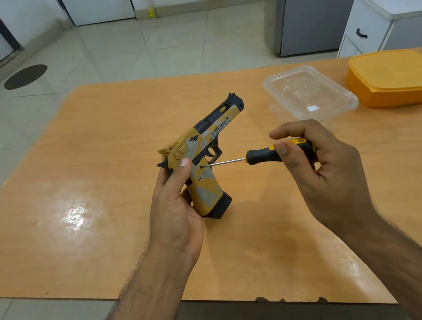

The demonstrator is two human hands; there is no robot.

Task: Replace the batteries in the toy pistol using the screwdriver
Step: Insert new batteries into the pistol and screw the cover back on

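A wooden table [95, 180] with a glossy orange-brown top filled most of the view, standing on a pale tiled floor [128, 47]. A grey refrigerator [317, 0] stood at the far right, with a white cabinet [376, 17] beside it. On the table's far right edge sat an orange lidded container [395, 78], and just left of it a clear plastic container [308, 92], the two close together.

Above the middle of the table, the left hand [176, 208] gripped the toy pistol [203, 155] by its handle, fingers wrapped behind it and the thumb pressed on the side near the hammer; the yellow-and-grey gun was held with its muzzle pointing up and away to the right. The right hand [320, 163] pinched the black-and-yellow handle of the screwdriver [268, 154] between curled fingers and thumb, holding it roughly level. Its thin metal shaft reached left, with the tip touching the side of the pistol's grip just below the trigger guard.

Against the far wall stood a small spray bottle [148, 4].
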